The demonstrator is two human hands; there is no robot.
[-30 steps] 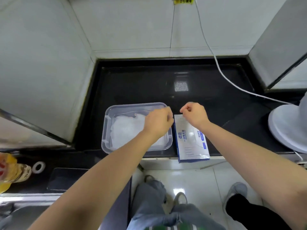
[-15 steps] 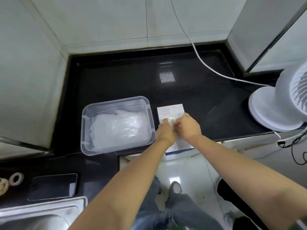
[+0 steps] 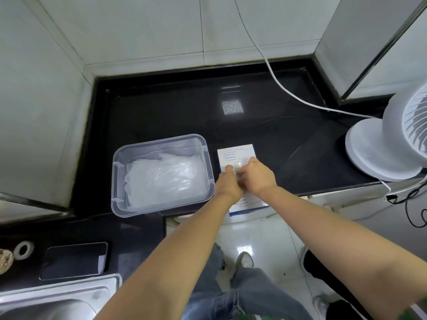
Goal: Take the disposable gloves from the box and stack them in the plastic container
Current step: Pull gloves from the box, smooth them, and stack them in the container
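Little has moved: both hands [image 3: 246, 179] seemingly pinch a glove [image 3: 238, 163] at the box [image 3: 233, 153] overhanging the counter edge [image 3: 323, 192].

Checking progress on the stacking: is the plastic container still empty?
No, the plastic container already holds a pile of clear gloves beside the box.

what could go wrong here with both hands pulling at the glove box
1. The white and blue cardboard glove box overhangs the front edge of the black counter; a pull toward the person might tip it onto the floor.
2. Both the left hand and right hand meet at the box opening, so several thin gloves may come out bunched.
3. The clear plastic container also juts past the counter edge; a nudge could shift it.
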